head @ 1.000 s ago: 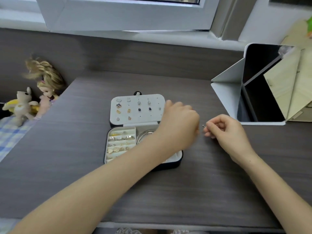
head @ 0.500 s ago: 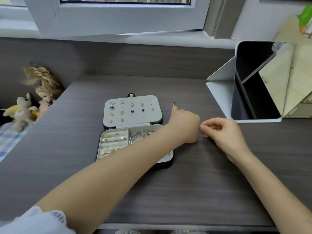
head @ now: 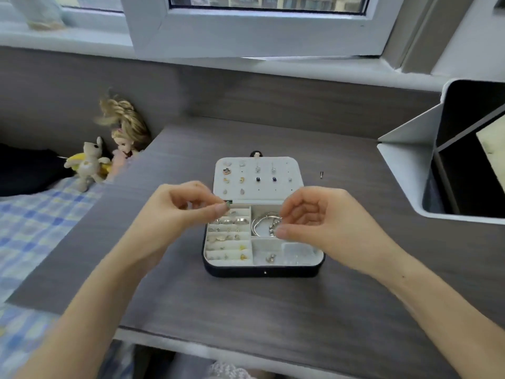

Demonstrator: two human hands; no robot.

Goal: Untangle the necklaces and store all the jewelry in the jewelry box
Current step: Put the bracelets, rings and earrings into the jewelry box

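Jewelry box (head: 262, 270) open on the surface (head: 273, 310), tray slots loaded with rings, earrings and a bangle (head: 257, 225). Just above: left hand (head: 175, 214) pinching a small greenish piece (head: 226, 205), right hand (head: 322, 222) pinched too, contents too fine to tell. Behind, lid (head: 295, 181) carrying pinned studs. Beyond it, one small metal piece (head: 321, 175) not yet stored; close to finished, by the look of it.

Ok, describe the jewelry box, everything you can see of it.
The jewelry box is a rounded-corner case, dark outside and pale-lined inside, lying open on the grey wood-grain table. Its lid, folded back, has stud earrings pinned in rows. The base has ring rolls with rings and studs on the left, a silver bangle and beads upper right, a small pendant lower right. The left hand and right hand hover over it; contact is unclear.
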